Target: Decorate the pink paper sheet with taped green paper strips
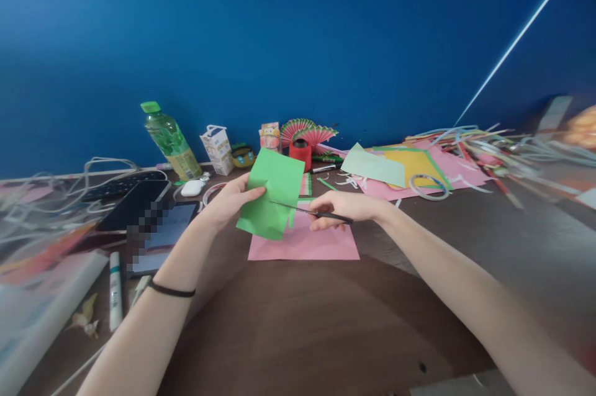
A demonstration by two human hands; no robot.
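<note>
My left hand point(235, 198) pinches the left edge of a bright green paper sheet point(278, 182), thumb on top, and holds it tilted above the table. In my right hand point(342, 208) is a pair of scissors point(333, 217) with dark handles. The thin blade lies across the lower middle of the green sheet, pointing left; whether it is cutting into the paper at this moment I cannot tell. Beneath both hands a pink sheet point(307, 244) rests flat on the table. My right fingers partly cover the scissor handles.
Along the blue wall stand a green bottle point(172, 141), a milk carton point(217, 149), a red roll point(300, 153) and folded paper fans point(310, 133). Coloured papers point(395, 166) and several sticks point(484, 148) lie right. A phone point(135, 205), a tablet point(162, 238), cables and a marker point(115, 290) are left.
</note>
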